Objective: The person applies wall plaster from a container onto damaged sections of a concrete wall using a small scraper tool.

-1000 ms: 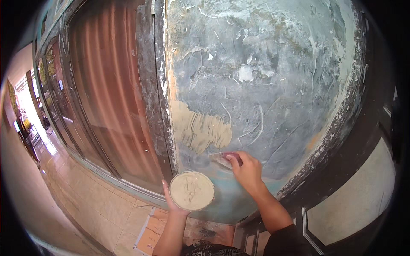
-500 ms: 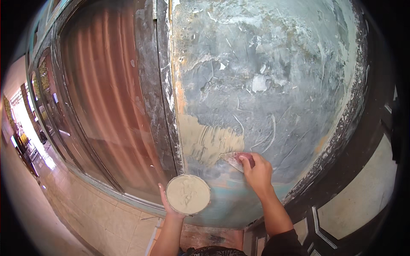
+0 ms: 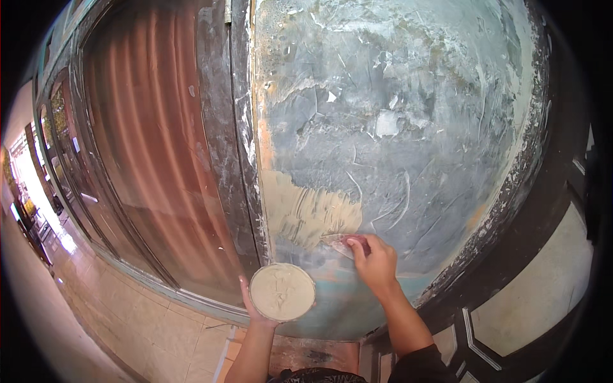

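My left hand (image 3: pixel 255 306) holds a round tub of pale beige paste (image 3: pixel 282 291) from beneath and beside, low in front of the wall. Up and to its right, my right hand (image 3: pixel 377 258) grips a putty knife (image 3: pixel 338 244) with a dark red handle. The blade lies against the lower edge of a rough, streaky beige patch (image 3: pixel 313 214) on the weathered grey-blue wall (image 3: pixel 415 166), which has pale scraped marks and teal paint lower down.
Left of the wall stands a dark-framed glass panel (image 3: pixel 147 140) with reddish curtain behind it. A tiled passage (image 3: pixel 128 300) runs toward a bright opening at far left. Dark panelled woodwork with pale insets (image 3: pixel 530 287) is at right. An orange sheet (image 3: pixel 233 354) lies below.
My view has shifted slightly. Since a second ago the knife rose into the lower beige patch, then moved a little down and left along its edge. The tub stays in my left hand.
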`<act>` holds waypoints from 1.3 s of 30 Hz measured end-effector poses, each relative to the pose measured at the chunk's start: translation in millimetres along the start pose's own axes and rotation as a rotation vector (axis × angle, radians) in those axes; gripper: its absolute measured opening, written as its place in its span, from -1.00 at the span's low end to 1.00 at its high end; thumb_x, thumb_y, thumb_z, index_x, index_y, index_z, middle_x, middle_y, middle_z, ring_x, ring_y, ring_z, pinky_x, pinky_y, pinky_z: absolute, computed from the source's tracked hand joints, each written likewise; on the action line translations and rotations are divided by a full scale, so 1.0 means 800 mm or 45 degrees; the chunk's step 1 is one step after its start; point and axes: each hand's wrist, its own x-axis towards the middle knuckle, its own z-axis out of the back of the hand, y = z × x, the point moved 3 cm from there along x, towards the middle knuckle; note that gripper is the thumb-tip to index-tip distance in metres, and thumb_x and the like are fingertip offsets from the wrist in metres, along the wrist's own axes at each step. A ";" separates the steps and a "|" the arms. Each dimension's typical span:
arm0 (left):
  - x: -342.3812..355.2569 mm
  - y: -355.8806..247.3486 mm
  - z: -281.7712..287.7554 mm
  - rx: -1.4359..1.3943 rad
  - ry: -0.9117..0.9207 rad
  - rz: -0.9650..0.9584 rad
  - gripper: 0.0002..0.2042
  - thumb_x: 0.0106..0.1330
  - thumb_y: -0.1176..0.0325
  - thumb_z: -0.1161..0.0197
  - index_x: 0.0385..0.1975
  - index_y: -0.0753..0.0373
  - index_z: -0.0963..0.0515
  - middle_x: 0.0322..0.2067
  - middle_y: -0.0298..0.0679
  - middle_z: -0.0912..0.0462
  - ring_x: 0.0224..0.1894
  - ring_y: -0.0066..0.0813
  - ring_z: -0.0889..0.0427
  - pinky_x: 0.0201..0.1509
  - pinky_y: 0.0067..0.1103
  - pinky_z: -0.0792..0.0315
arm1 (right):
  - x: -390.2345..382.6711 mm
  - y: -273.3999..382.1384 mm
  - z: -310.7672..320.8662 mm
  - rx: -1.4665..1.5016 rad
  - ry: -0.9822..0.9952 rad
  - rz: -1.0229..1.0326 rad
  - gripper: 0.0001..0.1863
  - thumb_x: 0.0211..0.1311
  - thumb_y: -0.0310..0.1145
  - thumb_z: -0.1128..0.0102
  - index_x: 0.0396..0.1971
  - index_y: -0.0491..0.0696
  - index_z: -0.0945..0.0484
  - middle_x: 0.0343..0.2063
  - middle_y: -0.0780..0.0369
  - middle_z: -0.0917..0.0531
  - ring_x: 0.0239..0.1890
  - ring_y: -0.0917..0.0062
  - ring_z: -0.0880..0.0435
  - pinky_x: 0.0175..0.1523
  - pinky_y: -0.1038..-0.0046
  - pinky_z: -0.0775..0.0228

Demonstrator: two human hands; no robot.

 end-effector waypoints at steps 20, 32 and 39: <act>-0.023 0.042 0.031 0.022 -0.183 -0.184 -0.05 0.38 -0.56 0.15 0.37 0.27 -0.44 0.34 0.04 -0.49 0.32 0.14 -0.52 0.34 0.11 -0.45 | 0.005 -0.016 0.012 0.143 -0.007 -0.103 -0.71 0.30 -0.12 -0.44 -0.30 -0.07 -0.72 -0.36 0.04 -0.78 -0.35 0.04 -0.76 -0.26 0.10 -0.56; -0.036 0.050 0.022 0.038 -0.181 -0.269 -0.12 0.43 -0.49 0.12 0.34 0.26 -0.47 0.32 -0.01 -0.53 0.31 0.06 -0.55 0.35 0.04 -0.47 | 0.015 -0.008 0.017 -0.011 0.058 -0.046 -0.67 0.37 -0.04 -0.35 -0.29 -0.05 -0.69 -0.37 0.02 -0.77 -0.34 -0.02 -0.75 -0.25 0.03 -0.54; -0.035 0.047 0.014 0.076 -0.177 -0.277 -0.11 0.43 -0.50 0.13 0.35 0.25 -0.47 0.32 -0.01 -0.53 0.30 0.06 -0.55 0.35 0.05 -0.46 | 0.037 -0.010 0.026 0.014 -0.027 -0.032 -0.68 0.34 -0.08 -0.39 -0.26 -0.07 -0.70 -0.39 0.04 -0.76 -0.35 0.02 -0.75 -0.26 0.07 -0.55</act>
